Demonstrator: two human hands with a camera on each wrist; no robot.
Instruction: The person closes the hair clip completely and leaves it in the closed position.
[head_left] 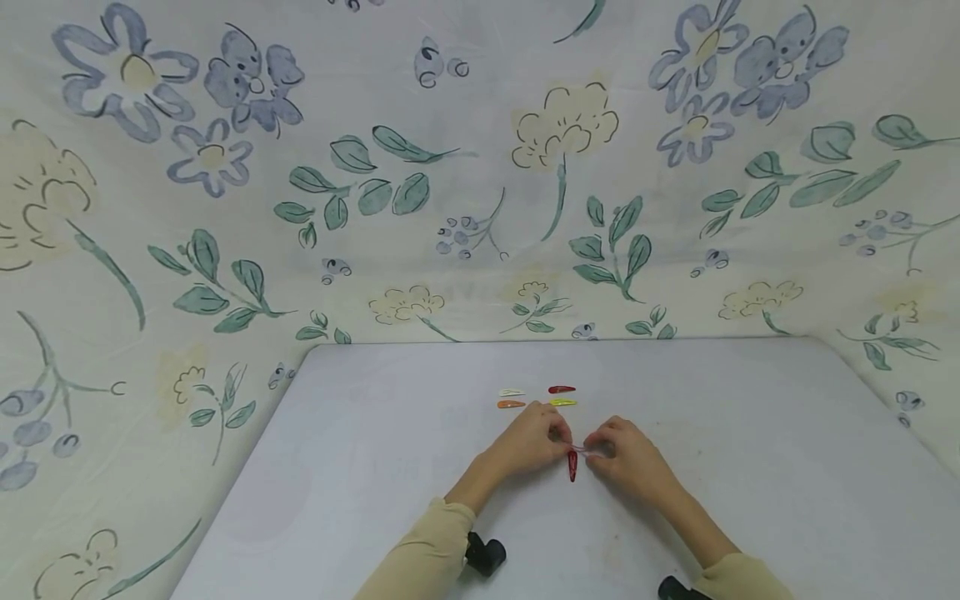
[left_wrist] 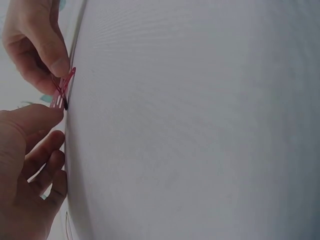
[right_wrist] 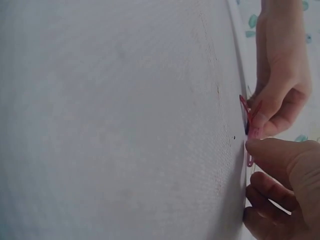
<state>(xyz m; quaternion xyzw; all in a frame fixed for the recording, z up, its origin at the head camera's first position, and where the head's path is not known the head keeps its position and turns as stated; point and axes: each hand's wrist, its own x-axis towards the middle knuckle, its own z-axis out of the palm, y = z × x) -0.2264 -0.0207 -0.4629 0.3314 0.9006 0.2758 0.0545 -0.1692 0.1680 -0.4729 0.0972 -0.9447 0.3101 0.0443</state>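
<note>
Just below and right of the frame's centre, the left hand (head_left: 531,439) and right hand (head_left: 628,460) pinch a pink clip (head_left: 578,450) crosswise between them; a red clip (head_left: 573,467) (long axis toward the bottom edge) sits nearer the left.

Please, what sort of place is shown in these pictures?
Probably an indoor tabletop work area, though I cannot tell the building: a white table, a flower-patterned covering behind it, and small hair clips laid out.
</note>
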